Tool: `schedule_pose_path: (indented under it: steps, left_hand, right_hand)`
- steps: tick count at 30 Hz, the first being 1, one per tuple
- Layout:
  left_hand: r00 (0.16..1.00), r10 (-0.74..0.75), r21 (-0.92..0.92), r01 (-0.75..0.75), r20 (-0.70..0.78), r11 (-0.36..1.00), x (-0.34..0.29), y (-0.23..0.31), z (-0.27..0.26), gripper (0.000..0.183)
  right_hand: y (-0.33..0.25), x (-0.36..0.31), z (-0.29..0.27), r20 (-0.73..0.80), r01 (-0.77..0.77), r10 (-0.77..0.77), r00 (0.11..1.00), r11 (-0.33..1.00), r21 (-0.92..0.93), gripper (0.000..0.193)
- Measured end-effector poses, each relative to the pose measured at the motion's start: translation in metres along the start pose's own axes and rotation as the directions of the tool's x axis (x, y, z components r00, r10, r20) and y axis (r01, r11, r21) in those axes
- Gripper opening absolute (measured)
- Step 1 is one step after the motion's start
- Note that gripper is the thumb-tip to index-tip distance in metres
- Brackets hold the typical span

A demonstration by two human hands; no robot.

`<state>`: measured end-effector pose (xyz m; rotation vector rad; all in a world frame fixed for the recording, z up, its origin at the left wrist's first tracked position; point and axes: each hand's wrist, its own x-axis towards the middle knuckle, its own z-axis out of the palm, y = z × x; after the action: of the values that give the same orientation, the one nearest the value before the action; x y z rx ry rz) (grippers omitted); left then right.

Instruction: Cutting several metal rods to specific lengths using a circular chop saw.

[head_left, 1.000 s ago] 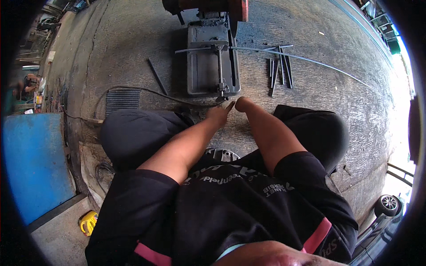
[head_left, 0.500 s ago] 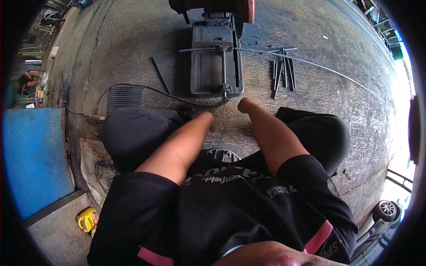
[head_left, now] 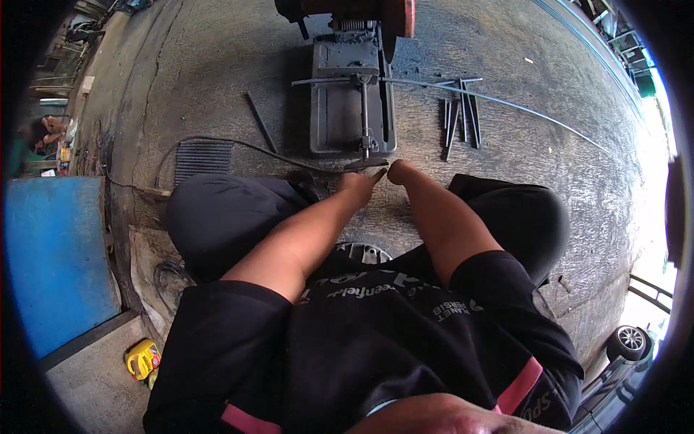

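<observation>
A cut-off saw [head_left: 340, 116] stands on the ground before me, its vice holding a long thin metal rod [head_left: 506, 103] across the base. My left hand [head_left: 356, 186] is just below the vice's screw end, closed, with a finger reaching toward my right hand. A dark, elongated thing [head_left: 369, 165] lies at its fingertips; its kind is unclear. Beside it, my right hand [head_left: 399, 172] is curled near the saw base's front right corner. Its fingers are turned away, and whatever they hold is hidden. The vice screw [head_left: 366, 119] points toward both hands.
Several cut metal pieces [head_left: 463, 119] lie right of the saw, and one dark bar [head_left: 262, 121] lies to its left. A black cable [head_left: 282, 158] runs past a ribbed grate [head_left: 204, 160]. A blue panel [head_left: 58, 253] and yellow container [head_left: 142, 358] are at left.
My left hand has moved forward and right, close to my right hand, and the dark elongated thing now shows at its fingertips. My right hand has hardly moved.
</observation>
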<state>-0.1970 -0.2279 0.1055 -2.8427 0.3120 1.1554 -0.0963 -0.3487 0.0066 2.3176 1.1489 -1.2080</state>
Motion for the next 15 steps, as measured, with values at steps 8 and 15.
schedule_pose_path:
  steps: [8,15]
  left_hand:
    - [0.976,-0.190,-0.030,0.188,-0.105,0.982,0.023,0.007,0.020,0.078]
    - [0.903,-0.430,-0.298,0.409,-0.003,0.863,0.019,0.011,0.009,0.059]
  right_hand:
    - [0.002,0.012,0.007,-0.028,-0.036,0.039,0.999,0.995,0.098,0.028]
    - [0.011,0.000,0.009,-0.002,0.082,-0.083,0.997,0.994,-0.072,0.028]
